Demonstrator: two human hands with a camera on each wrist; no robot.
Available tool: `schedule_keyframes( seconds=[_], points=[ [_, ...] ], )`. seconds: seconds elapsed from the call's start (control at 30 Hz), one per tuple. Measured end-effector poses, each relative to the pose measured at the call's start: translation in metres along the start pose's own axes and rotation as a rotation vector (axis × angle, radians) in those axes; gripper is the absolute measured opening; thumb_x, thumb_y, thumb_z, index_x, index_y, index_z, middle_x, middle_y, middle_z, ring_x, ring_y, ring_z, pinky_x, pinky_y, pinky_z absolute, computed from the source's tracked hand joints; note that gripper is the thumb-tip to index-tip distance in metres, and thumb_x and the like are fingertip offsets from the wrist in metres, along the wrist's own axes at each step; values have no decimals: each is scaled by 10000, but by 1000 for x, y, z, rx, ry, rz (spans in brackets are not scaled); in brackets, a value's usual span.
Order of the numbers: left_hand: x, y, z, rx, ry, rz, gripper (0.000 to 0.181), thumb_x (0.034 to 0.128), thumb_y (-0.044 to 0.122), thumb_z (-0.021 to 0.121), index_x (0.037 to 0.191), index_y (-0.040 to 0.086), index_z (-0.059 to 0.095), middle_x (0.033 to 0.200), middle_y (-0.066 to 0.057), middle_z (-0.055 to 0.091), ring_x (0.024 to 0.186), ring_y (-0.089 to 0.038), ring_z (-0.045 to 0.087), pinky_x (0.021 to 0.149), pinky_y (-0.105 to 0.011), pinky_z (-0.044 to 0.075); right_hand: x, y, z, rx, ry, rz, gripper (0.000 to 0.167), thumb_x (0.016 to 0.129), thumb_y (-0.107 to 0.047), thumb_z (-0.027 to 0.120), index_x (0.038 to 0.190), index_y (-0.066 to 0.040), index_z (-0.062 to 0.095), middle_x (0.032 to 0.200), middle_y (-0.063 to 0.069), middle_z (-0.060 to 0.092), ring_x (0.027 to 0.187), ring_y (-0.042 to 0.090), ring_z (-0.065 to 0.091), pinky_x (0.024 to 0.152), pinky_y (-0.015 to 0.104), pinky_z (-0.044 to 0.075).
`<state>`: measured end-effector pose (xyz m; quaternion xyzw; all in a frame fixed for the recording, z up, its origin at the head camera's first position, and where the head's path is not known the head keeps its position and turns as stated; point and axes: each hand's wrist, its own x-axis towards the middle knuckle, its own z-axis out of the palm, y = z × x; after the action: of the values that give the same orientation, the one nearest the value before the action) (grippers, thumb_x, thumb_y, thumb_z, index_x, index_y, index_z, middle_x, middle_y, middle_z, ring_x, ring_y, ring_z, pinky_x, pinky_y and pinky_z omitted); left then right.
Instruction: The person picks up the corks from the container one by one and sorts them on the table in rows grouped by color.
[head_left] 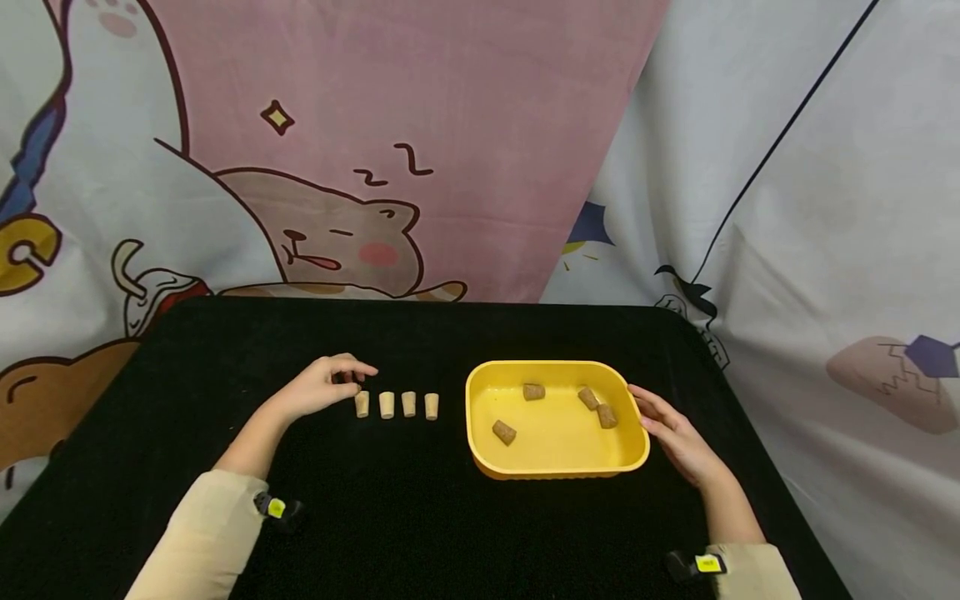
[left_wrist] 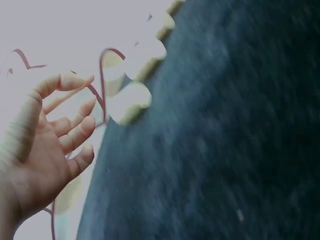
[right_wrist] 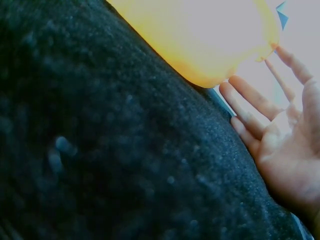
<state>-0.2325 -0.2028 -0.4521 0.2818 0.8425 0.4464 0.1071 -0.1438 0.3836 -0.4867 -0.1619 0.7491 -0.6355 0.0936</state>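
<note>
Several pale tapered corks (head_left: 387,405) stand in a row on the black cloth. My left hand (head_left: 322,388) is at the row's left end, fingers loosely extended, thumb by the top of the leftmost cork (head_left: 362,405); whether it touches is unclear. In the left wrist view a gap shows between that hand (left_wrist: 50,140) and the nearest cork (left_wrist: 130,103). To the right, a yellow tub (head_left: 555,471) holds several browner corks (head_left: 534,392) lying scattered. Fingertips of my right hand (head_left: 682,437) rest on its right rim; in the right wrist view that hand (right_wrist: 285,130) has straight, spread fingers beside the tub (right_wrist: 200,45).
The black cloth (head_left: 375,533) covers the table. A printed curtain (head_left: 480,100) with a sleeping cartoon animal hangs behind its far edge, and more pale fabric (head_left: 840,275) hangs along the right side. A black cord (head_left: 787,125) runs down that fabric.
</note>
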Motion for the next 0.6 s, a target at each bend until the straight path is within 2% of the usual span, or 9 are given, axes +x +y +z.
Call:
schedule_keyframes(
  seconds=[0.17, 0.27, 0.43, 0.6],
  points=[
    [4, 25, 3, 12, 82, 77, 311, 869, 54, 647, 1177, 18, 648, 1029, -160, 591, 871, -194, 527, 696, -334, 453, 0, -2, 0, -8, 15, 19, 485, 1031, -98, 362, 1497, -45, 236, 1426, -16, 432, 1227, 74, 468, 952, 209, 384],
    [9, 41, 9, -2, 94, 116, 308, 865, 52, 664, 1172, 26, 650, 1056, -147, 593, 897, -208, 532, 721, -376, 454, 0, -2, 0, -13, 18, 26, 487, 1032, -105, 364, 1499, -55, 236, 1442, 16, 420, 1227, 73, 467, 950, 207, 382],
    [19, 68, 22, -33, 51, 175, 302, 854, 72, 693, 1154, 50, 660, 1072, -101, 612, 946, -297, 552, 792, -502, 444, 0, -1, 0, -7, 10, 21, 488, 1032, -96, 356, 1501, -55, 228, 1446, 17, 417, 1232, 78, 465, 951, 210, 382],
    [29, 93, 35, -43, -26, 219, 274, 861, 147, 712, 1132, 124, 682, 1068, -19, 624, 980, -271, 561, 827, -497, 462, 0, 0, 0, 5, -1, 8, 486, 1032, -89, 348, 1499, -41, 223, 1431, -24, 431, 1236, 82, 463, 956, 213, 381]
  ],
)
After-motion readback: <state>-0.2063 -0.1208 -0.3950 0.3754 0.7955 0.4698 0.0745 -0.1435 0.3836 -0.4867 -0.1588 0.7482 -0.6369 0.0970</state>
